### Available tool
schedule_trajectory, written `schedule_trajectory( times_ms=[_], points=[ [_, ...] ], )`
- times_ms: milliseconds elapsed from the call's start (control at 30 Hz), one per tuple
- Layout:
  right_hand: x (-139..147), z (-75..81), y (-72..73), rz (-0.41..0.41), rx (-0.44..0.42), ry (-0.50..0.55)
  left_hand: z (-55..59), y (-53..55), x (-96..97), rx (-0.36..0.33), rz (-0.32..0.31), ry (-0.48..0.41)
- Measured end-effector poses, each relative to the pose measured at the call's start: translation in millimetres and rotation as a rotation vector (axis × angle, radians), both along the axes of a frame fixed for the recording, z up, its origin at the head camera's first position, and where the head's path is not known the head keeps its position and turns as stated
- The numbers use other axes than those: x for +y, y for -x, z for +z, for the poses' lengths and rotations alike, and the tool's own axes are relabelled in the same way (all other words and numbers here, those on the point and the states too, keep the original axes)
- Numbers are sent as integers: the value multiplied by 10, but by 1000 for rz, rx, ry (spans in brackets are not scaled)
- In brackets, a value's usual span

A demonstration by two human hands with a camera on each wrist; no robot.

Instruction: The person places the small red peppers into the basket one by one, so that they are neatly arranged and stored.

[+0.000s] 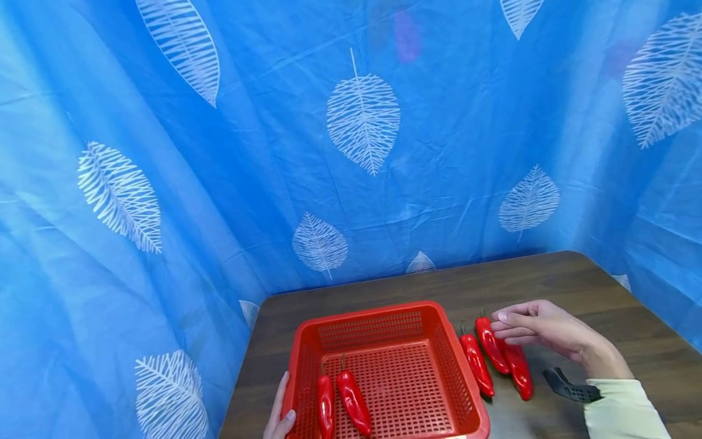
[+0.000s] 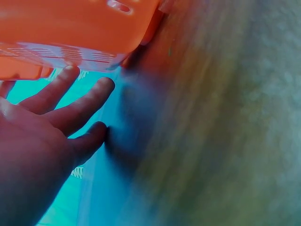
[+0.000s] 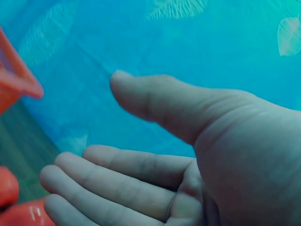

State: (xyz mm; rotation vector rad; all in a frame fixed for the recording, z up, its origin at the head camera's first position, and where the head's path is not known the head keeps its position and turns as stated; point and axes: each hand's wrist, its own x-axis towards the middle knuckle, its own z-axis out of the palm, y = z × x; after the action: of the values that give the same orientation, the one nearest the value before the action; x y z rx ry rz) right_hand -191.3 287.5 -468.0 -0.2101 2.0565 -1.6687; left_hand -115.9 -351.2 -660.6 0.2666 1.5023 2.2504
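A red plastic basket with slotted walls stands on the table. Two glossy red chili peppers, one the left pepper and one the right pepper, lie inside it at the left. My left hand is against the basket's left side; in the left wrist view its fingers extend fairly straight beside the outer wall. Three more chili peppers lie right of the basket. Over the far ends of the right-hand ones hovers my right hand, its thumb apart from the extended fingers and nothing between them.
The dark wooden table carries everything. A blue curtain with white leaf prints hangs behind and beside it. A black strap piece sits at the right wrist, by the pale sleeve.
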Motion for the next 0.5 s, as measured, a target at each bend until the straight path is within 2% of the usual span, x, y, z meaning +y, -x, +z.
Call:
schedule_trajectory(
  times_ms=[200, 233, 467, 500],
  points=[
    [214, -71, -32, -53, -46, -49, 64, -40, 51, 22, 53, 63],
    [243, -83, -35, -58, -48, -52, 73, -47, 59, 40, 54, 64],
    [369, -170, -51, -116, -93, -164, 95, -86, 85, 24, 47, 29],
    [372, -180, -49, -125, -100, -187, 98, -93, 88, 50, 37, 24]
  ],
)
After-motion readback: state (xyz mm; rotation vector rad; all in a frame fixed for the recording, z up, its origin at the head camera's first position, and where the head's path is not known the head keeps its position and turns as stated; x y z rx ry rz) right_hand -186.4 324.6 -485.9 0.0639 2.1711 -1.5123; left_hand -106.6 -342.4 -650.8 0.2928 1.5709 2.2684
